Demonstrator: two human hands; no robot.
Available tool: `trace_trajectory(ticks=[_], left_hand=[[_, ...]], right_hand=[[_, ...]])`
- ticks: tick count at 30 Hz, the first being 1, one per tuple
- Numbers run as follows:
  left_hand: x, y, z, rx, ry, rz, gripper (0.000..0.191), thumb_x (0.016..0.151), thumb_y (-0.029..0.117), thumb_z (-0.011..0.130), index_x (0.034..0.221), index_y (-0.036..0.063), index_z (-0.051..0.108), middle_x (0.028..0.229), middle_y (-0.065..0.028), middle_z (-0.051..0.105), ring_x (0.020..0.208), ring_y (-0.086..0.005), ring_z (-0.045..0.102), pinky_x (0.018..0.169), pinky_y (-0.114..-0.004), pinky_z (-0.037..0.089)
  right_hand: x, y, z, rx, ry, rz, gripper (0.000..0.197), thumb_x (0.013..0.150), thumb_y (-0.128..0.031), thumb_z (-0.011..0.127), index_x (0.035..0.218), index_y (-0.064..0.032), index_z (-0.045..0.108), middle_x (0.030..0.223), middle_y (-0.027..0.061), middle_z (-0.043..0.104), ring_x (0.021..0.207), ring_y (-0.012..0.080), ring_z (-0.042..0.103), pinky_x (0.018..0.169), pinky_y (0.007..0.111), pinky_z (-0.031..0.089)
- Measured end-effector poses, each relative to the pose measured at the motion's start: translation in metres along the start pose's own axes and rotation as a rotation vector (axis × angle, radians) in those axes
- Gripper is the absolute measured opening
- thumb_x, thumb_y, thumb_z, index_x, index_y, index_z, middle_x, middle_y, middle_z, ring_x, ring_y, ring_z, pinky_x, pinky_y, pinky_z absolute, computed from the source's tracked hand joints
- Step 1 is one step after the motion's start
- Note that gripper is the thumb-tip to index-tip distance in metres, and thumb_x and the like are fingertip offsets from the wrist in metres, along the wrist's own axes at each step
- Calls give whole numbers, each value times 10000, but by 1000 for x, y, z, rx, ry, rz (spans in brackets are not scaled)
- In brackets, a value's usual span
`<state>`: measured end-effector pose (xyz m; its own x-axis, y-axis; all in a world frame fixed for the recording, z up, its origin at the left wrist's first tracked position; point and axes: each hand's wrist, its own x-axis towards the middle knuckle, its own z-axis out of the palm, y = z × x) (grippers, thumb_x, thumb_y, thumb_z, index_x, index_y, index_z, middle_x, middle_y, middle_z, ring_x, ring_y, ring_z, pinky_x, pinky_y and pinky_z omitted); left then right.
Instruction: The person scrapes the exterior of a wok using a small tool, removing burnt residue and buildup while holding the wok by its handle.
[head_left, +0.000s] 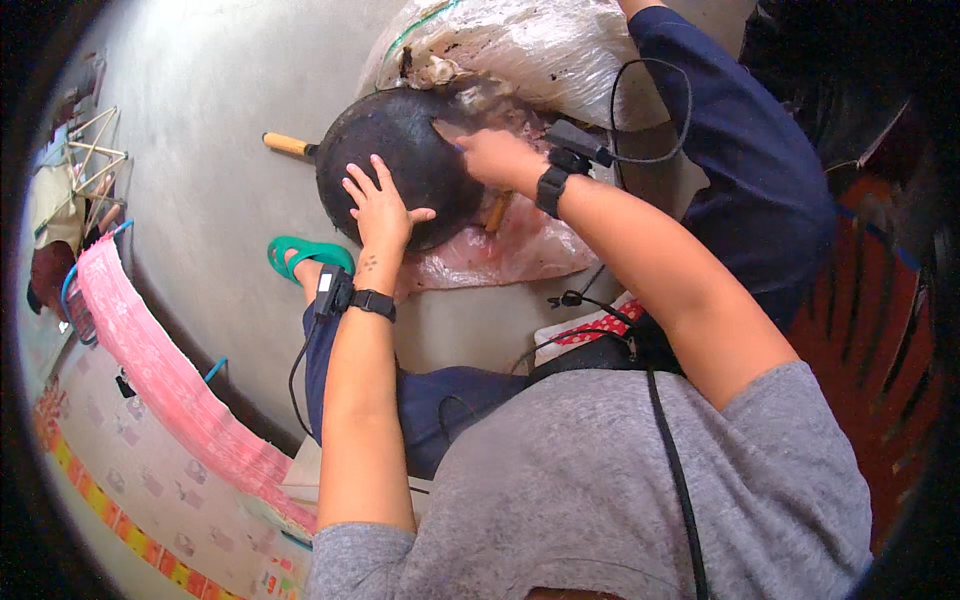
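Observation:
A blackened round pan (405, 120), its dark underside facing up, rests on plastic sheeting on the floor. Its wooden handle (286, 142) points to the left. My left hand (382, 214) lies on the pan's lower part, fingers spread. Against the pan's right side, my right hand (495, 156) is closed around a tool whose flat blade (444, 132) touches the dark surface; most of its grip is hidden in the fist. Below that hand, a piece of wood or a wooden handle (497, 212) sticks out from beside the pan.
Crumpled clear plastic (555, 52) with dark scraps lies beyond the pan, and pinkish plastic (487, 259) under it. A green clog (281, 259) is on my foot. Black cables hang from both wrists. At the left are a pink cloth-covered seat (150, 322) and another person (56, 262).

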<state>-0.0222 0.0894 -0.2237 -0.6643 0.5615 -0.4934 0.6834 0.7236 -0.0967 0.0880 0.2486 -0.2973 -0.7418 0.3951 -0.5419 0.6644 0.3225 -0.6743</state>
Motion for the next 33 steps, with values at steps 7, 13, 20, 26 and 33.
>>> trace_trajectory(ticks=[7,13,20,26,33], left_hand=[[-9,-13,25,-45,48,41,1320,526,438,889,1511,54,99,1514,-346,95,1391,-514,182,983,-588,440],[-4,-4,13,-41,67,69,1328,528,466,880,1505,29,94,1490,-382,122,1356,-563,209,1003,-575,418],[-4,-8,16,-43,79,47,1314,532,444,889,1510,53,104,1505,-362,100,1371,-539,200,966,-600,443],[-4,-13,19,-57,93,49,1329,518,474,879,1511,56,100,1505,-364,98,1378,-534,189,955,-605,448],[4,-12,17,-28,104,54,1307,525,461,876,1504,40,120,1509,-348,116,1386,-511,201,954,-592,465]], right_hand=[[23,-7,-44,-99,-125,-94,301,789,-150,534,1019,-50,702,963,241,683,885,400,677,807,458,544],[0,12,-29,-273,-119,-72,594,863,-173,468,1416,-385,428,1060,215,663,915,352,673,820,443,536],[11,20,-23,-195,-85,-54,316,809,-150,512,1088,-115,659,998,219,687,915,400,675,809,458,542],[17,21,-35,-268,-219,-151,295,807,-153,510,977,-13,706,970,258,681,911,401,679,794,455,545],[37,-12,-33,-339,-91,-88,282,807,-172,529,1004,-67,701,909,214,684,831,386,675,761,458,548]])
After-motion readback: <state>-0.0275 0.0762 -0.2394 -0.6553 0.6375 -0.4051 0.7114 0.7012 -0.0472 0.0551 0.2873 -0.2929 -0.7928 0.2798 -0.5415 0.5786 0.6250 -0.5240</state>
